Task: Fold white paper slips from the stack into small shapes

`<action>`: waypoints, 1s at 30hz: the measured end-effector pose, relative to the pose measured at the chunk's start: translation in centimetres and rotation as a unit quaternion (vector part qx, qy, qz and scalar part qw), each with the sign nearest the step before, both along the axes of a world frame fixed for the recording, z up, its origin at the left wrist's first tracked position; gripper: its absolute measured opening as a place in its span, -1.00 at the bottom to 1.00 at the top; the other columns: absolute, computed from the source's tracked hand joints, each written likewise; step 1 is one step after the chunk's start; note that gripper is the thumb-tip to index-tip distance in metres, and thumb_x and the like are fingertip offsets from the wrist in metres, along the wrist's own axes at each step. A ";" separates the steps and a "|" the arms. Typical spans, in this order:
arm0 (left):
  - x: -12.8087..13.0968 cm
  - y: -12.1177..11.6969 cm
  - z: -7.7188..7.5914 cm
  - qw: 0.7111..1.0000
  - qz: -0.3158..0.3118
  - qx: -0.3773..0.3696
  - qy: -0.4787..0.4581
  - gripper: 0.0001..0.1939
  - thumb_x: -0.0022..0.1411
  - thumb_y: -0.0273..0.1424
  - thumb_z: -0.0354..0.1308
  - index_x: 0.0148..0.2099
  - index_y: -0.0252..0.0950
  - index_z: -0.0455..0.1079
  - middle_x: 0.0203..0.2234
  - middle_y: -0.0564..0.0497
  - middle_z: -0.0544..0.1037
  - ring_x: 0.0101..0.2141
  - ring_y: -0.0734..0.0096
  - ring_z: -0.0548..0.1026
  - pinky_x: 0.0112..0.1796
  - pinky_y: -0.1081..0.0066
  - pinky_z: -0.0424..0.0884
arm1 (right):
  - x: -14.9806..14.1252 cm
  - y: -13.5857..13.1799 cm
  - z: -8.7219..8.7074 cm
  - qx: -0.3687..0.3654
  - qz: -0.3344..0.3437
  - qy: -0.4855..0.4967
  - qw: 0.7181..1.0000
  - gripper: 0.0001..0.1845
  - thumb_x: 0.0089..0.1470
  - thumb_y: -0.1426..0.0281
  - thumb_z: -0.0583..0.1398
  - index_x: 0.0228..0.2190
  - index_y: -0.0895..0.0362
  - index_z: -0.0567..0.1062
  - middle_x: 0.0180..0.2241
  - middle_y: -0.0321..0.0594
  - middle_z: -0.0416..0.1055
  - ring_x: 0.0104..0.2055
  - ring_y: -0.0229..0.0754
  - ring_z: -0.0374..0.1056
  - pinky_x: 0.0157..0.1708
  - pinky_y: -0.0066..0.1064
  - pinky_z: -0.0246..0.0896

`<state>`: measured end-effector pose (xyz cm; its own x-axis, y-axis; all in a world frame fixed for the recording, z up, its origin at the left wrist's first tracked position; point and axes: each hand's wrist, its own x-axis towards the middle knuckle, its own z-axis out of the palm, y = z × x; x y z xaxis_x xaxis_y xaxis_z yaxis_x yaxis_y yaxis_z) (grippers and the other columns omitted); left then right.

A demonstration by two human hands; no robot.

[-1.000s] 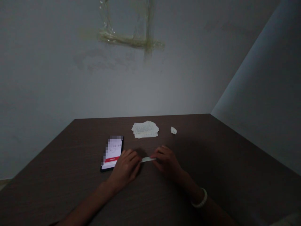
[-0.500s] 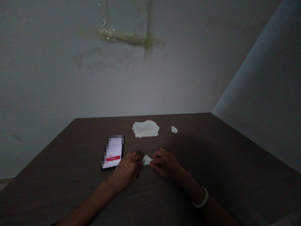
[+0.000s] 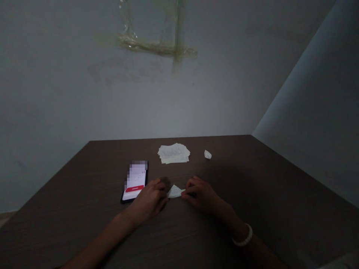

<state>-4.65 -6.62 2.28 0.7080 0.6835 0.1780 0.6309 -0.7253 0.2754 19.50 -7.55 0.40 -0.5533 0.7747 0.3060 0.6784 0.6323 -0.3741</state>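
Note:
A small folded piece of pale paper [image 3: 175,191] lies on the dark wooden table [image 3: 275,209] between my two hands. My left hand [image 3: 148,201] pinches its left end with curled fingers. My right hand [image 3: 203,195], a white bead bracelet [image 3: 243,239] on its wrist, pinches the right end. The paper shows a pointed, raised fold at its top.
A phone [image 3: 135,181] with a lit screen lies just left of my left hand. A loose stack of paper slips [image 3: 174,153] sits farther back at the middle. A small folded paper shape [image 3: 207,154] rests to its right. Walls close the table's far and right sides.
The paper went from a flat narrow strip to a shape with a raised pointed fold. Both hands stayed at its ends and shifted only slightly.

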 end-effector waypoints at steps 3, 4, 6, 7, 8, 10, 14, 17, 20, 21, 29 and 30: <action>0.1 -0.2 -0.2 1.000 0.015 -0.004 -0.022 -0.85 0.23 -0.44 0.11 -0.34 -0.31 0.50 -0.34 -0.07 0.48 -0.21 0.19 0.39 -0.18 0.22 0.33 | 0.0 0.0 0.1 -0.009 0.000 0.003 1.000 -0.88 0.15 0.38 0.21 -0.33 0.10 0.57 -0.33 -0.23 0.38 -0.21 -0.19 0.24 -0.24 -0.39 0.16; 0.2 -0.3 -0.3 0.999 0.020 -0.005 -0.031 -0.84 0.24 -0.42 0.12 -0.34 -0.30 0.50 -0.35 -0.06 0.48 -0.22 0.20 0.39 -0.17 0.21 0.33 | 0.0 0.0 0.1 -0.008 -0.002 0.004 1.000 -0.88 0.15 0.38 0.20 -0.33 0.10 0.57 -0.32 -0.23 0.38 -0.20 -0.19 0.24 -0.22 -0.38 0.16; 0.4 -0.5 -0.5 0.998 0.025 -0.010 -0.050 -0.82 0.27 -0.40 0.10 -0.34 -0.30 0.49 -0.37 -0.05 0.48 -0.23 0.22 0.39 -0.17 0.23 0.33 | -0.1 0.1 0.0 -0.007 -0.008 0.002 1.000 -0.88 0.15 0.39 0.20 -0.34 0.12 0.56 -0.30 -0.22 0.37 -0.20 -0.19 0.24 -0.19 -0.36 0.16; 0.5 -0.6 -0.5 0.998 0.028 -0.013 -0.060 -0.81 0.28 -0.39 0.09 -0.34 -0.30 0.48 -0.38 -0.04 0.48 -0.24 0.23 0.40 -0.18 0.24 0.33 | -0.1 0.1 0.0 -0.007 -0.010 0.002 1.000 -0.88 0.15 0.39 0.20 -0.35 0.12 0.56 -0.30 -0.22 0.36 -0.20 -0.19 0.24 -0.18 -0.36 0.16; 0.7 -0.6 -0.6 0.997 0.031 -0.015 -0.070 -0.80 0.29 -0.39 0.07 -0.34 -0.31 0.48 -0.39 -0.04 0.48 -0.25 0.24 0.40 -0.19 0.25 0.33 | -0.2 0.2 -0.1 -0.006 -0.012 0.003 1.000 -0.88 0.15 0.39 0.20 -0.36 0.13 0.55 -0.30 -0.22 0.36 -0.21 -0.20 0.24 -0.16 -0.35 0.15; 0.9 -0.6 -0.8 0.995 0.043 -0.016 -0.084 -0.80 0.31 -0.39 0.06 -0.33 -0.31 0.46 -0.39 -0.03 0.50 -0.27 0.26 0.41 -0.19 0.25 0.32 | -0.4 0.2 -0.3 -0.002 -0.018 0.010 1.000 -0.87 0.15 0.39 0.19 -0.38 0.14 0.54 -0.30 -0.22 0.35 -0.21 -0.20 0.24 -0.15 -0.34 0.15; 1.1 -0.3 -1.3 0.995 0.058 -0.011 -0.085 -0.79 0.31 -0.41 0.05 -0.35 -0.30 0.46 -0.42 -0.01 0.50 -0.31 0.27 0.42 -0.21 0.25 0.31 | -0.8 0.2 -0.5 0.003 -0.036 0.035 0.999 -0.89 0.14 0.41 0.20 -0.40 0.15 0.51 -0.29 -0.22 0.35 -0.21 -0.21 0.24 -0.15 -0.35 0.16; 1.2 0.0 -1.7 0.995 0.064 -0.004 -0.075 -0.79 0.30 -0.41 0.07 -0.36 -0.30 0.47 -0.43 -0.02 0.50 -0.29 0.26 0.42 -0.21 0.27 0.30 | -1.2 0.2 -0.6 0.006 -0.057 0.046 0.997 -0.90 0.12 0.39 0.22 -0.41 0.15 0.49 -0.28 -0.21 0.37 -0.19 -0.19 0.25 -0.17 -0.36 0.17; 1.3 0.2 -1.8 0.996 0.069 0.000 -0.062 -0.80 0.29 -0.42 0.07 -0.35 -0.30 0.48 -0.42 -0.03 0.51 -0.29 0.25 0.43 -0.21 0.28 0.30 | -1.6 0.3 -0.7 0.012 -0.077 0.047 0.996 -0.89 0.09 0.37 0.25 -0.43 0.15 0.49 -0.27 -0.20 0.38 -0.19 -0.17 0.26 -0.18 -0.35 0.18; 1.4 0.3 -1.8 0.996 0.069 -0.001 -0.057 -0.80 0.29 -0.43 0.07 -0.35 -0.31 0.48 -0.42 -0.03 0.51 -0.29 0.24 0.43 -0.21 0.28 0.30 | -1.7 0.3 -0.7 0.013 -0.081 0.047 0.996 -0.89 0.08 0.37 0.26 -0.43 0.15 0.49 -0.27 -0.19 0.38 -0.18 -0.17 0.26 -0.19 -0.36 0.18; 1.6 0.5 -1.7 0.996 0.076 0.006 -0.048 -0.80 0.30 -0.43 0.07 -0.36 -0.33 0.47 -0.42 -0.04 0.52 -0.31 0.24 0.44 -0.22 0.28 0.30 | -1.9 0.6 -0.4 0.030 -0.058 0.021 0.998 -0.92 0.13 0.38 0.22 -0.36 0.13 0.51 -0.33 -0.23 0.42 -0.23 -0.16 0.25 -0.21 -0.35 0.15; 1.6 0.5 -1.7 0.996 0.078 0.008 -0.047 -0.80 0.30 -0.44 0.08 -0.36 -0.33 0.47 -0.42 -0.04 0.52 -0.31 0.25 0.44 -0.22 0.28 0.30 | -1.9 0.7 -0.4 0.032 -0.054 0.020 0.998 -0.93 0.13 0.38 0.22 -0.36 0.13 0.50 -0.33 -0.23 0.43 -0.23 -0.17 0.24 -0.21 -0.36 0.14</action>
<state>-3.05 -6.12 0.59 0.5729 0.7804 0.2506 0.7080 -0.6252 0.3284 17.57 -6.84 -0.04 -0.4533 0.8077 0.3770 0.7294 0.5793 -0.3639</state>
